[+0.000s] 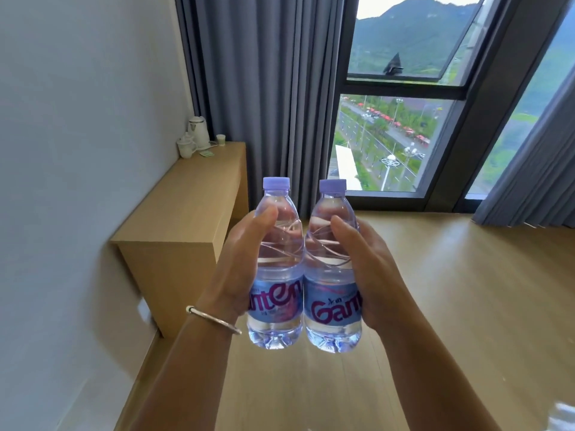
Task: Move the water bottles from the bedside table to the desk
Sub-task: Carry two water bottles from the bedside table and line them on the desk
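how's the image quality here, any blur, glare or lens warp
Head view: daylight from the window lights the scene evenly; wide-angle warp bends the curtains and desk; left bottle and right bottle are sharp with small highlights; the wall edge at lower left looks smeared.

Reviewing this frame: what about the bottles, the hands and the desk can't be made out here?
All in the head view:
- Left bottle: its label is partly covered by the left hand.
- Right bottle: the label's end is covered by the right hand.
- Fingers of both hands: wrapped behind the bottles, out of sight.
- Bedside table: outside the frame.
- Small green item on the desk near the kettle: too small to identify.
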